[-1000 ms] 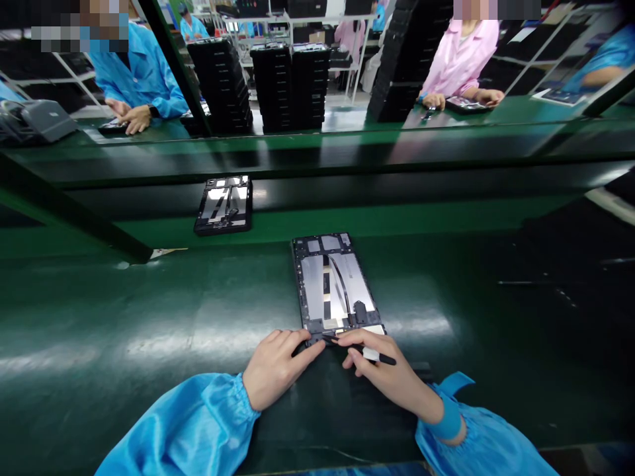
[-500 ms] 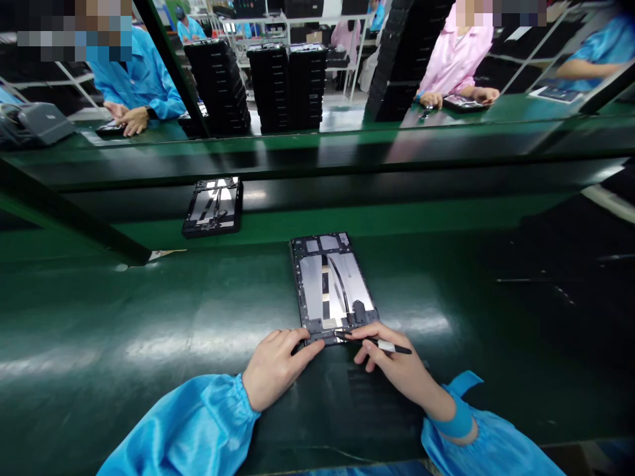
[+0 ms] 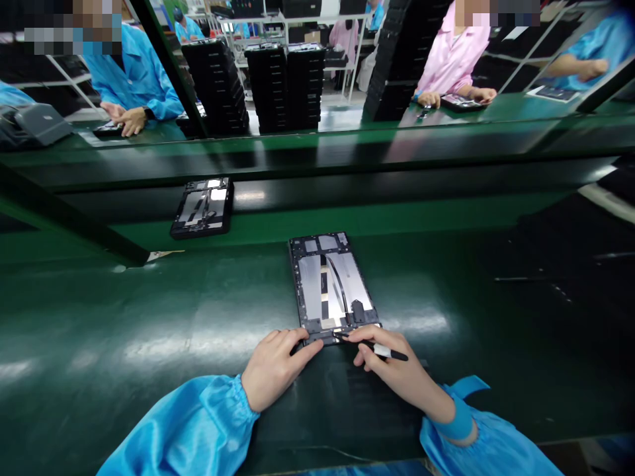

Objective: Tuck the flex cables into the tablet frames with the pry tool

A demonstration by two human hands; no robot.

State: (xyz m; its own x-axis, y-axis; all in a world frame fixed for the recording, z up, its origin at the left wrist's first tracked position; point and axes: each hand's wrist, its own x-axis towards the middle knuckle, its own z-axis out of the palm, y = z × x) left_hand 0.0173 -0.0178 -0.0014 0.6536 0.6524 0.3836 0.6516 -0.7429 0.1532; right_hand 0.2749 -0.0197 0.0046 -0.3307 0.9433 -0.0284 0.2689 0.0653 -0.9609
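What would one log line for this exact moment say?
left hand: fingertips on near edge of open tablet | right hand: holds black pen tool, tip at tablet's near edge | second tablet on belt behind

Electronics assembly factory, production line. Long green workbench (image 3: pixel 149 344) with a belt (image 3: pixel 397 221) along its far edge carrying an opened tablet (image 3: pixel 202 207); tall stacks of black trays (image 3: pixel 288 86) behind it. Workers in blue coats (image 3: pixel 139 76) and pink coats (image 3: pixel 459 56) sit at the opposite bench handling similar devices.
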